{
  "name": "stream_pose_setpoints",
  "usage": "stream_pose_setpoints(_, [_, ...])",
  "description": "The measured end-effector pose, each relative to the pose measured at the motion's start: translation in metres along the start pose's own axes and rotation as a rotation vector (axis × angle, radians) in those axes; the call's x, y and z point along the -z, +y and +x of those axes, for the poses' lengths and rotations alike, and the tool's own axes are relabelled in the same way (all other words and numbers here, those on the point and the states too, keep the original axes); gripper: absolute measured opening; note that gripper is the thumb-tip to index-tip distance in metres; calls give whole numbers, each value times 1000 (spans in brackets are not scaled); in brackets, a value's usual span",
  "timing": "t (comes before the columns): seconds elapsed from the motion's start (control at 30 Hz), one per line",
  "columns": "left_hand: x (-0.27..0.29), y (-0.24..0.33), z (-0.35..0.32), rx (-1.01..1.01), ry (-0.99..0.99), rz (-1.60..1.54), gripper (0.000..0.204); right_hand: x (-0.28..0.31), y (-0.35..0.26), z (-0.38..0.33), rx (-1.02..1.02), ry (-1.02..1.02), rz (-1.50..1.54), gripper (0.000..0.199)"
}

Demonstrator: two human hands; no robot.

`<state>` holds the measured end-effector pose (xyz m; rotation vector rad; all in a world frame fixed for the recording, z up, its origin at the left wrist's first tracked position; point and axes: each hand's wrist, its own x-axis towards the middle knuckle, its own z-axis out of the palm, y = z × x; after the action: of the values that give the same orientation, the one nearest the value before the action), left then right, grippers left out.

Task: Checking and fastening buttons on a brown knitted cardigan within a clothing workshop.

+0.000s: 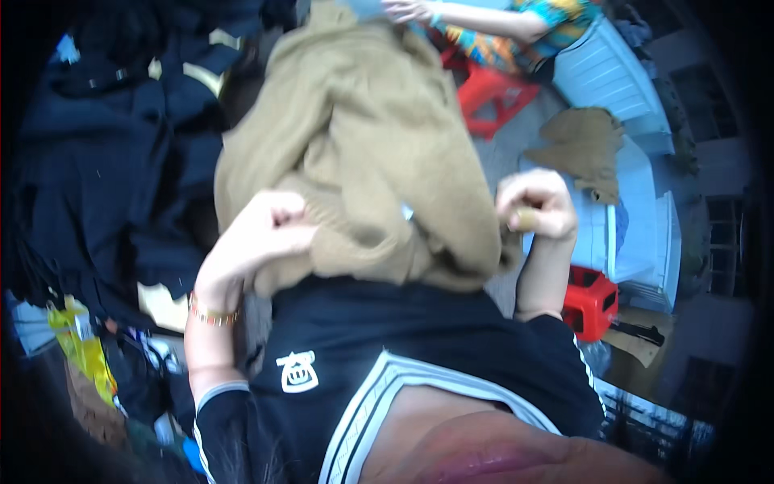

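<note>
Dark heap: a big pile of navy and black clothes (105,161) fills the left side, with pale reflective strips on some of the pieces.
Garment in hand: a large tan, fuzzy knitted garment (363,145) hangs in the middle, in front of the person's chest, between the two hands; its upper end reaches up to the other person.
Pale surface: a light blue slatted plastic surface (637,185) lies at the right, with a second tan piece of cloth (584,145) on it.
Red things: a red plastic stool (496,97) stands behind the garment, and a red plastic crate (592,298) is low at the right.
Left hand: the left hand (262,234) is closed in a fist and pinches the lower left edge of the tan garment; a gold bracelet (214,315) is on the wrist.
Right hand: the right hand (536,206) is also curled closed at the lower right edge of the garment; it seems to grip the cloth, but the contact is blurred.
Other person: a hand (407,10) in a colourful sleeve touches the top of the garment.
Step, as I judge: the garment is held up and stretched between the two hands.
What handling calls for: an even pull on both edges, because the soft knit sags easily.
</note>
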<state>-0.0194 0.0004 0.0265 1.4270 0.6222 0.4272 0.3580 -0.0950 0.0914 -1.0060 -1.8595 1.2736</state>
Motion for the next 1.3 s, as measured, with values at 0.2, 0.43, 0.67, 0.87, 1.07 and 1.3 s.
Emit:
stream_pose_setpoints(0.2, [8, 78, -33, -199, -39, -331, 37, -5, -64, 24, 467, -54, 482, 31])
stream_pose_setpoints(0.43, [-12, 140, -61, -581, 121, -527, 28, -24, -139, 43, 743, 370, 533, 27])
stream_pose_setpoints(0.67, [1, 227, -31, -1198, 37, -160, 34, 38, -229, 84, 734, 16, 441, 32])
stream_pose_setpoints(0.87, [46, 309, 31, -969, 405, -62, 20, 65, -249, 129, 638, 199, 79, 27])
stream_pose_setpoints(1.07, [83, 164, 91, -446, 561, -196, 23, 82, -125, 151, 173, 365, -495, 26])
stream_pose_setpoints(1.3, [70, 71, 64, -342, 547, -187, 24, 45, -19, 126, 200, 411, -526, 16])
